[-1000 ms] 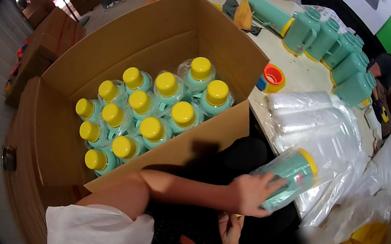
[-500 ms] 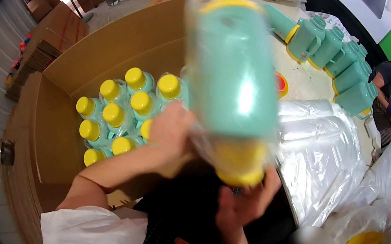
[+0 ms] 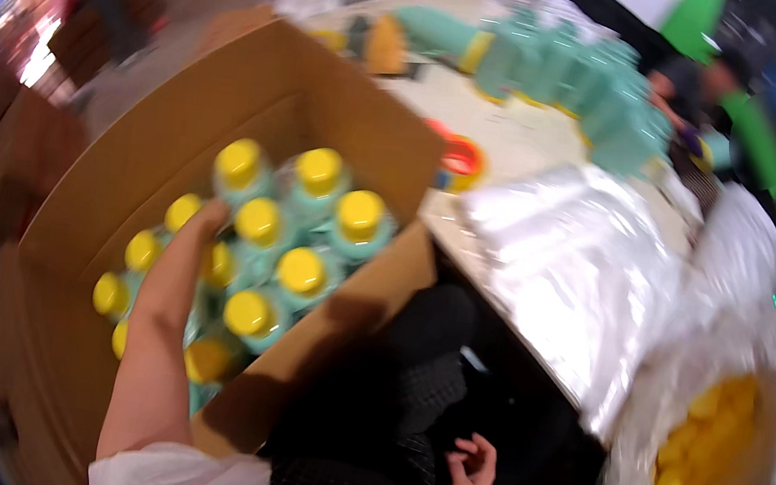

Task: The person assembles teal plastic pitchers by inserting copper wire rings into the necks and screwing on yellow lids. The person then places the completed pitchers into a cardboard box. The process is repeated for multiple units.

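Observation:
A large cardboard box [image 3: 118,172] holds several green thermos flasks with yellow caps, some in clear plastic. My left arm reaches into it. My left hand [image 3: 213,216] is down among the caps, next to a flask with a yellow cap [image 3: 260,221]. Its fingers are hidden and blurred, so its grip does not show. Beside my forearm, a flask with a shadowed yellow cap [image 3: 212,357] sits in the near part of the box. Away from the box, my right hand [image 3: 475,468] hangs low in front of my apron, empty, its fingers loosely bent and apart.
On the white table [image 3: 439,100] stand several green flasks without caps [image 3: 574,70]; another green flask [image 3: 435,31] lies on its side. Tape rolls [image 3: 464,159] and stacked clear plastic bags [image 3: 574,270] lie nearer. A plastic sack [image 3: 708,451] holds yellow caps. A co-worker [image 3: 691,97] is at the far right.
The bagged green flask held up before me has left my raised hands. My left hand has gone down into the box; my right hand has dropped, empty. The view has shifted.

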Action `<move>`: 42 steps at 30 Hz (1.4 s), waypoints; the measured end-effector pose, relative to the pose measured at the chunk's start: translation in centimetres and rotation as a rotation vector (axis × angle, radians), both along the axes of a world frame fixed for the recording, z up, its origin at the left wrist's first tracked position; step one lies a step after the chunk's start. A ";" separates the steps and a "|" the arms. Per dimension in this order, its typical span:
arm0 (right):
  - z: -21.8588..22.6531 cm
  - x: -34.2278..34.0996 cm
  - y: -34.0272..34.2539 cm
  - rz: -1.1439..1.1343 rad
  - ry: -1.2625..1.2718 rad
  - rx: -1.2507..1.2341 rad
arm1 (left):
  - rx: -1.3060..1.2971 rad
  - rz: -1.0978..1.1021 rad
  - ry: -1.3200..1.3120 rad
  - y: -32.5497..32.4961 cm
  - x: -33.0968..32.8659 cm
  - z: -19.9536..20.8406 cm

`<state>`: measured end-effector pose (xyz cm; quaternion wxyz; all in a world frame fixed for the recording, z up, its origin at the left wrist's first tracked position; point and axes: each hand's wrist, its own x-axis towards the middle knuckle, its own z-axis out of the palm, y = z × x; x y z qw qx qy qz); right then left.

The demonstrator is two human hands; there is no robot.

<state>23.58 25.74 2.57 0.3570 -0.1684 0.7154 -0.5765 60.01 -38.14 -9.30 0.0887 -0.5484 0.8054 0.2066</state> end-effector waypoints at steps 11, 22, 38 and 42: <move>3.8 -10.7 3.7 -0.447 0.298 -0.054 | -0.715 0.140 0.792 12.9 -17.6 19.5; 13.4 -42.3 -26.6 -0.206 0.612 -0.337 | -0.686 -0.467 0.641 1.1 -51.7 32.6; 24.6 -41.0 -53.4 0.352 0.452 0.000 | 0.222 0.785 0.723 -32.0 -55.7 15.4; 24.0 -35.4 -66.0 0.760 0.627 -0.134 | 0.108 0.812 0.665 -36.5 -55.7 11.2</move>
